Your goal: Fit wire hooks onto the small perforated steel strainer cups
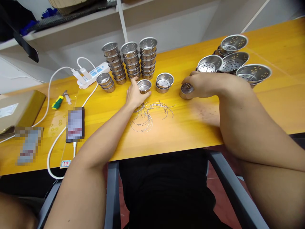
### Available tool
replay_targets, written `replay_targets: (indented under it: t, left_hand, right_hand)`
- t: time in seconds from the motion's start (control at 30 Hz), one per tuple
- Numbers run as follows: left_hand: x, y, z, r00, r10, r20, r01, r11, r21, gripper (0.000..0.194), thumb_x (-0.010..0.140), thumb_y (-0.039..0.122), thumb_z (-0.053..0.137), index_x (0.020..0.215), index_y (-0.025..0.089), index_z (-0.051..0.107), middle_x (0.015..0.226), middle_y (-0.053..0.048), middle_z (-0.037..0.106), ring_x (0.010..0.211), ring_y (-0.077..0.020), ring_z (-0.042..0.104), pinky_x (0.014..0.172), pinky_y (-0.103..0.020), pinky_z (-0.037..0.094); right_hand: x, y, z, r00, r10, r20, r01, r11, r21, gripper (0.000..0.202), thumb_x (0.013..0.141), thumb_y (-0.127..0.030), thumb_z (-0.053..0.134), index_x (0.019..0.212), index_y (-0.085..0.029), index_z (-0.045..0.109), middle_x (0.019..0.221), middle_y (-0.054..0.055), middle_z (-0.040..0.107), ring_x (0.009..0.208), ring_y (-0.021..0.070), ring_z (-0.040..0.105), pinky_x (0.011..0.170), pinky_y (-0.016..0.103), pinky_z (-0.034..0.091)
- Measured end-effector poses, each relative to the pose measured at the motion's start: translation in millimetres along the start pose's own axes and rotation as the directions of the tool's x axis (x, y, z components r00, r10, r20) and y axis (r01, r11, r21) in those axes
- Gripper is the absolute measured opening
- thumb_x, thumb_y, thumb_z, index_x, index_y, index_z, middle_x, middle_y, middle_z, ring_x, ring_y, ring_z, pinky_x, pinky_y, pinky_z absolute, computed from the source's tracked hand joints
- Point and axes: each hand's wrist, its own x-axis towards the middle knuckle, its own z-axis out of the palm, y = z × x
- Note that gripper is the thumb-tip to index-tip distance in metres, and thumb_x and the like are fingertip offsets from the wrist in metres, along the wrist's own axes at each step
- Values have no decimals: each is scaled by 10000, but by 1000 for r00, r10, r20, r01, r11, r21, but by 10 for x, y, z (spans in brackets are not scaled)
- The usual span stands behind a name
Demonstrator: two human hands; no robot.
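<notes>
Head-worn view, forward and downward, close

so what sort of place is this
Probably a small workshop or assembly bench: stacks of perforated metal cups, a pile of loose curved wires and a screwdriver share a yellow table with a power strip.

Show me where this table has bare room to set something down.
Bare table runs in front of the wires, to the near edge; right of the phone, in front of the leftmost cup stack; and right of the wide cups. It is crowded along the back left, with tall cup stacks and the power strip.
</notes>
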Motion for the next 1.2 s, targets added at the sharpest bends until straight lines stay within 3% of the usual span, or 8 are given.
replay_targets:
  t: [0.17,0.3,0.4,0.5,0.7,0.8,0.97,1.2]
  left_hand:
    - [85,-51,49,989,55,-136,-74,988,-139,1045,710,139,1066,1527,308,439,1597,-162,607,1597,-440,608,1469,-733,397]
    - [105,1,44,960,159,-229,-202,963,-177,916,696,184,1088,1409,302,526,1573,-137,543,1631,-431,539,1515,-696,359]
    - [85,40,38,962,156,-225,-200,962,-186,884,726,246,1079,1406,300,516,1542,-134,534,1627,-427,529,1519,-685,345]
    - [86,32,47,968,118,-220,-163,967,-198,878,756,331,1074,1409,303,488,1545,-139,541,1628,-424,524,1509,-684,341]
    - [141,-52,63,962,82,-261,-147,960,-238,874,778,432,1086,1398,307,483,1523,-133,592,1548,-379,587,1464,-654,407]
    - [154,-83,74,964,61,-260,-129,958,-254,882,770,484,1099,1388,315,491,1513,-121,615,1526,-371,603,1452,-655,423]
    - [155,-112,116,965,51,-257,-114,965,-236,819,821,432,1075,1391,323,497,1494,-109,625,1505,-351,621,1430,-631,448]
    - [139,-86,131,965,69,-254,-127,967,-222,800,841,267,1038,1416,309,483,1485,-105,629,1487,-331,643,1406,-591,483]
  right_hand:
    - [31,45,82,974,-133,-181,141,989,34,562,955,-336,736,1491,-169,746,1505,229,690,1272,418,762,980,483,600]
    - [34,-50,146,845,-330,-421,407,907,105,441,1003,-409,762,1404,-234,817,1309,153,829,1096,365,805,926,493,620]
    - [24,-227,200,880,-425,-213,458,878,140,360,953,-566,881,1134,-255,876,1003,86,867,871,320,782,782,449,572]
    - [30,-450,255,875,-482,-43,483,865,137,190,935,-435,904,912,-260,831,827,29,825,717,247,718,684,377,475]
    - [54,-848,329,862,-484,-151,507,826,247,121,1039,-248,778,921,-231,755,841,39,809,743,221,697,717,363,438]
    - [104,-901,408,826,-480,-295,550,800,240,130,1044,-344,807,1042,-227,751,1007,85,817,884,270,734,772,389,481]
    - [237,-919,577,732,-529,-430,653,726,217,581,1025,-594,831,1405,-167,727,1387,209,701,1270,410,701,1088,537,597]
    - [299,-1092,648,723,-544,-426,669,705,235,286,1102,-379,708,1253,-151,793,1271,197,702,1184,372,711,1072,494,584]
